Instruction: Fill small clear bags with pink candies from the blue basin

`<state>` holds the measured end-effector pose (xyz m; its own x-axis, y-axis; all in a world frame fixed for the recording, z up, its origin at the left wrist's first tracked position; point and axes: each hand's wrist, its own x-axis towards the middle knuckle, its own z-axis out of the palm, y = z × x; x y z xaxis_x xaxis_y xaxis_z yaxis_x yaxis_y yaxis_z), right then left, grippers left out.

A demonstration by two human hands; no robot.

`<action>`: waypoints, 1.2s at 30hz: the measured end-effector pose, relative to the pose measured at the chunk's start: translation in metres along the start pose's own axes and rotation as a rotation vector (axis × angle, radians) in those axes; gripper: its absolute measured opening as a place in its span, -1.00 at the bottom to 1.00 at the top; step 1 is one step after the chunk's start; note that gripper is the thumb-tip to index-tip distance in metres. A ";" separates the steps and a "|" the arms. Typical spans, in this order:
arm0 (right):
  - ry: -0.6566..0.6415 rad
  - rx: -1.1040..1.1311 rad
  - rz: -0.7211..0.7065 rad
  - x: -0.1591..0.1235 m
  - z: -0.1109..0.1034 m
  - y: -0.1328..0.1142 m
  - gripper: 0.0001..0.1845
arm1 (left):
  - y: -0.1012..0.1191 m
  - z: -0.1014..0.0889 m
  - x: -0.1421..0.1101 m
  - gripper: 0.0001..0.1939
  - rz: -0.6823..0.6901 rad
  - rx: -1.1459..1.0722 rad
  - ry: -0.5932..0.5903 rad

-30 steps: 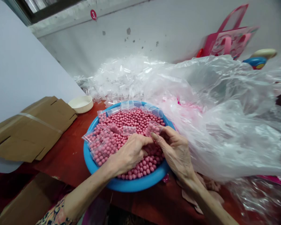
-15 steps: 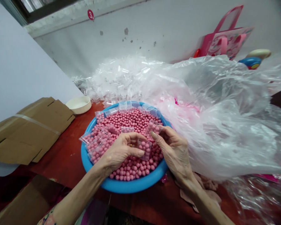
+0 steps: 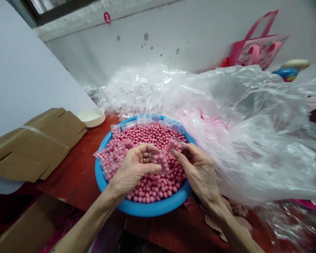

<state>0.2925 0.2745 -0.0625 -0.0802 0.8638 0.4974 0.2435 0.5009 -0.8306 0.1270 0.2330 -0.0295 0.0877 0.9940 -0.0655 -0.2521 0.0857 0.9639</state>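
Note:
A blue basin (image 3: 151, 210) full of loose pink beads (image 3: 147, 193) stands before me. Over it, my left hand (image 3: 135, 167) pinches a small clear plastic bag (image 3: 160, 162) with pink beads inside, between thumb and fingers. My right hand (image 3: 198, 170) grips a second clear bag of beads (image 3: 174, 144) by its edge, just right of the first and a little higher. More filled bags (image 3: 113, 156) lie on the beads at the basin's left side. Along the far rim rest several clear bags (image 3: 144, 119) that look unfilled.
Behind the basin a heap of clear little bags (image 3: 139, 84) reaches the wall. Large crumpled plastic sheeting (image 3: 252, 140) covers the right. Flattened cardboard (image 3: 39, 140) and a white round dish (image 3: 92, 117) sit on the left of the red table (image 3: 73, 175). A pink bag (image 3: 258, 52) stands far right.
The bag in my left hand has tilted from upright to more level and risen slightly. My right hand keeps its bag nearly in place. The whole view has shifted a little.

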 end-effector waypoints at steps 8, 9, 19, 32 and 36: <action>-0.043 -0.069 -0.016 0.001 -0.001 -0.003 -0.94 | 0.001 -0.007 0.005 -0.64 0.130 0.114 0.111; -0.050 -0.073 -0.017 0.001 -0.001 -0.003 -0.93 | 0.001 -0.007 0.005 -0.65 0.140 0.146 0.131; -0.109 -0.111 -0.006 0.000 0.000 -0.001 -0.91 | 0.005 -0.023 0.001 -0.65 0.093 0.111 0.140; -0.299 0.011 0.048 0.073 0.041 -0.020 -0.84 | 0.061 -0.094 0.041 -0.70 0.237 0.387 0.552; -0.346 -0.114 -0.032 0.092 0.072 -0.019 -0.83 | 0.061 -0.106 0.049 -0.71 0.217 0.428 0.525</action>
<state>0.2111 0.3485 -0.0185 -0.4070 0.8250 0.3920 0.3401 0.5352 -0.7732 0.0138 0.2941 -0.0014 -0.4247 0.8963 0.1274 0.1985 -0.0451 0.9791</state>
